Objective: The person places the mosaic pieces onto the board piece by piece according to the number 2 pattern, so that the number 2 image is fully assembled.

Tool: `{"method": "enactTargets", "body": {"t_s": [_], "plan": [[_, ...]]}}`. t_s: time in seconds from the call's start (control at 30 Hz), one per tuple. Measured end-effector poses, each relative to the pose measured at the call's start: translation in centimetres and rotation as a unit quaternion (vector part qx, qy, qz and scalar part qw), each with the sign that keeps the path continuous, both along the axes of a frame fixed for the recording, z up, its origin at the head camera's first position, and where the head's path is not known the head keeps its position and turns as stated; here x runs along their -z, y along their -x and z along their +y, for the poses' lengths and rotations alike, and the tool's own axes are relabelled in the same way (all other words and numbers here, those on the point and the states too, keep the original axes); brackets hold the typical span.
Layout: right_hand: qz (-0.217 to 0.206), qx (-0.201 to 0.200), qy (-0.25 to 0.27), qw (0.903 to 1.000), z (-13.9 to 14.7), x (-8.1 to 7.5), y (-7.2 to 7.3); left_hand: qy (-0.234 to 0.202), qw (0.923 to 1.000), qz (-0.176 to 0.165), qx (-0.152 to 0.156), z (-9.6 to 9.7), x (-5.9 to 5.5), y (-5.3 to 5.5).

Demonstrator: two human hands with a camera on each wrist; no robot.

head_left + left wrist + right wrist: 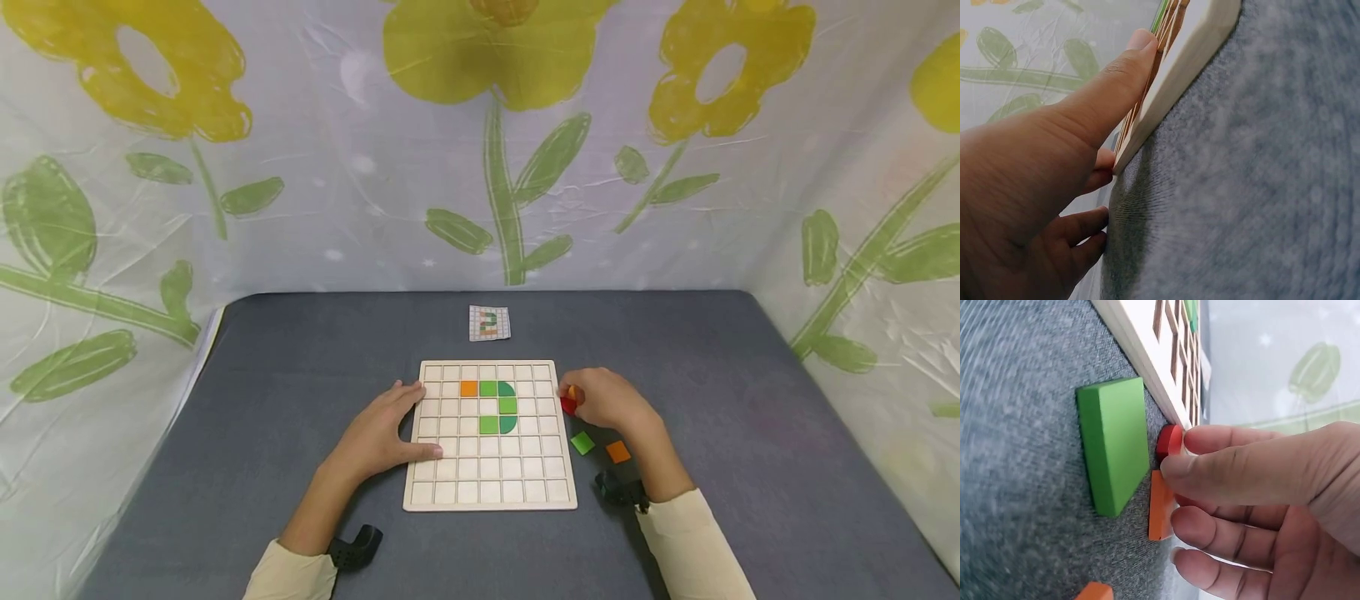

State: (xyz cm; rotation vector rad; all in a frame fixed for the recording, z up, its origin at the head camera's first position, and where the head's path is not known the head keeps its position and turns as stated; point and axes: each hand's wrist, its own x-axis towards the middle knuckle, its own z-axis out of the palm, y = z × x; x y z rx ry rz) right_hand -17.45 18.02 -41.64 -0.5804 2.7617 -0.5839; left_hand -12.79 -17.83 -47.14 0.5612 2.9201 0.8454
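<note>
A pale wooden grid board point(467, 469) holds orange and green square tiles and two dark green rounded tiles. My left hand point(378, 432) rests along its left side, thumb on the top face and fingers reaching the upper left edge. Beside the board's right edge, my right hand point(613, 402) has thumb and index finger at a small red piece point(1169, 442) with a curved side, seemingly pinching it. An orange tile point(1159, 506) lies just under that thumb. Closer to the wrist are a loose green square tile point(582, 442) and another orange square tile point(618, 452).
A small card point(489, 323) printed with a coloured grid pattern lies beyond the board. The dark grey tabletop point(315, 350) extends around everything. Behind it hangs a pale curtain point(360, 167) with yellow flowers. Black wrist cameras sit on both forearms.
</note>
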Motion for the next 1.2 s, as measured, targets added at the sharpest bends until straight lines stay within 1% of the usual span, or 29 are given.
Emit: {"method": "enactTargets", "body": {"t_s": [0.23, 0.43, 0.53, 0.67, 0.93, 1.2], "plan": [[-0.001, -0.01, 0.013, 0.9999, 0.24, 0.01, 0.14, -0.001, 1.0, 0.006, 0.0, 0.02, 0.05, 0.04], [-0.002, -0.016, 0.002, 0.9999, 0.33, 0.18, 0.16, -0.002, 1.0, 0.005, 0.002, 0.09, -0.05, -0.01], [0.001, -0.009, -0.004, 0.9999, 0.28, 0.32, 0.2, 0.001, 1.0, 0.002, 0.001, 0.09, 0.0, -0.02], [-0.003, 0.004, 0.0, 1.0, 0.27, 0.42, 0.24, 0.002, 1.0, 0.003, 0.0, 0.09, 0.06, -0.03], [-0.008, -0.003, 0.014, 0.9999, 0.45, 0.61, 0.45, 0.005, 0.9999, 0.009, 0.0, 0.05, 0.09, -0.01], [-0.016, 0.024, -0.029, 0.9992, 0.75, 0.4, 0.55, 0.004, 0.9999, 0.009, -0.003, 0.13, 0.01, -0.07]]}}
